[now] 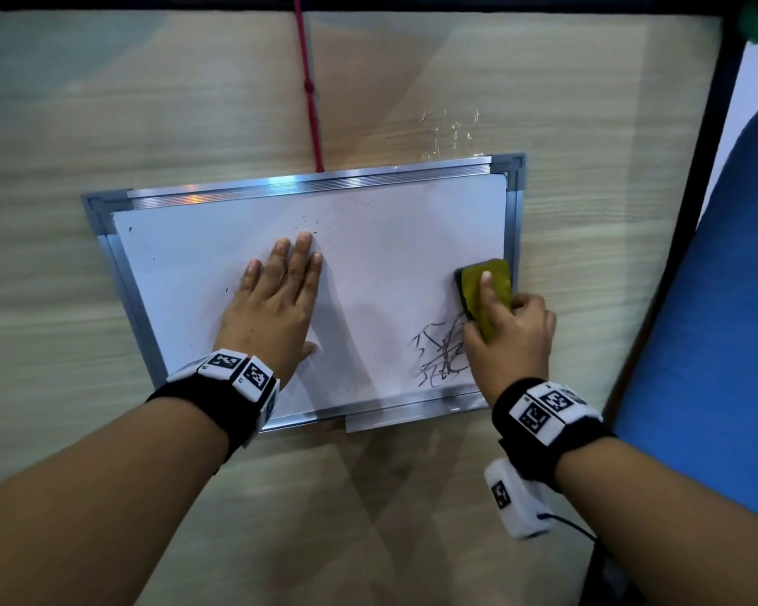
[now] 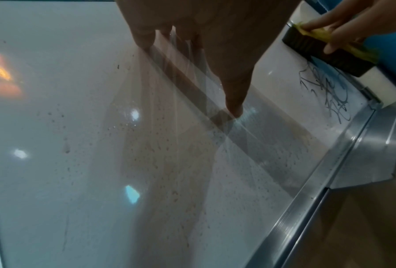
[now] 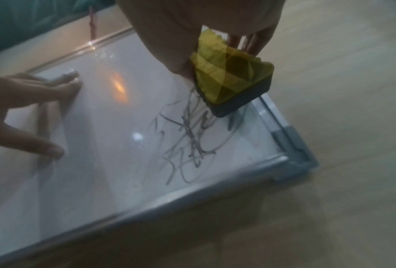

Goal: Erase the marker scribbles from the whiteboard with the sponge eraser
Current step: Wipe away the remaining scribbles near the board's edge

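Note:
A whiteboard point(image 1: 219, 220) with a silver frame lies flat on the wooden table. Grey marker scribbles point(image 1: 440, 356) fill its near right corner; the same scribbles point(image 3: 187, 143) show in the right wrist view and the scribbles point(image 2: 327, 92) in the left wrist view. My right hand point(image 1: 510, 330) grips the sponge eraser point(image 1: 486, 290), yellow on top with a dark base, set on the board by its right edge just beyond the scribbles. My left hand point(image 1: 276, 299) lies flat on the board's middle, fingers straight. The eraser point(image 3: 233, 79) and the eraser point(image 2: 325, 52) also show at the wrists.
A red cord point(image 1: 309, 94) runs from the board's far edge to the back of the table. A blue chair point(image 1: 714, 321) stands close on the right past the table's dark edge. Small ink specks point(image 1: 311, 220) dot the board's upper middle.

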`<control>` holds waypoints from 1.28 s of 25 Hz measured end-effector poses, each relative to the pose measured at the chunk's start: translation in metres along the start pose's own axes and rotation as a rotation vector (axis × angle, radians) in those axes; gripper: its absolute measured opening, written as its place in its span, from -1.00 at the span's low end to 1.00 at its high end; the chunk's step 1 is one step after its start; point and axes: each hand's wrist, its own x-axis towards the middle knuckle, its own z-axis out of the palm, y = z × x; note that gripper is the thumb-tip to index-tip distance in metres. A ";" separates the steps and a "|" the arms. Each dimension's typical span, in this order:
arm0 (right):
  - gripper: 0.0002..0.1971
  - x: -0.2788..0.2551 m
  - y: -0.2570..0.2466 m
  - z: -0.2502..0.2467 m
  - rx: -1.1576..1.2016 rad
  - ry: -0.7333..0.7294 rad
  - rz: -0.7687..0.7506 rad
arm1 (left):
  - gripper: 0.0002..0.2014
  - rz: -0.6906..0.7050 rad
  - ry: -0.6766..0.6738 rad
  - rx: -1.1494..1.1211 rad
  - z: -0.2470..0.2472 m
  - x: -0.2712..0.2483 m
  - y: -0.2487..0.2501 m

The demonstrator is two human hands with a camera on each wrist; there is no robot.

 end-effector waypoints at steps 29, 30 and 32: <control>-0.37 -0.019 0.013 0.008 -0.159 -0.118 -0.583 | 0.14 -0.002 0.011 -0.009 0.002 -0.001 0.000; -0.43 -0.014 0.011 0.009 -0.140 -0.083 -0.533 | 0.14 0.001 0.018 -0.008 0.003 -0.001 0.000; -0.43 -0.013 0.002 0.013 -0.130 -0.037 -0.475 | 0.16 0.002 0.028 -0.014 0.002 -0.001 0.001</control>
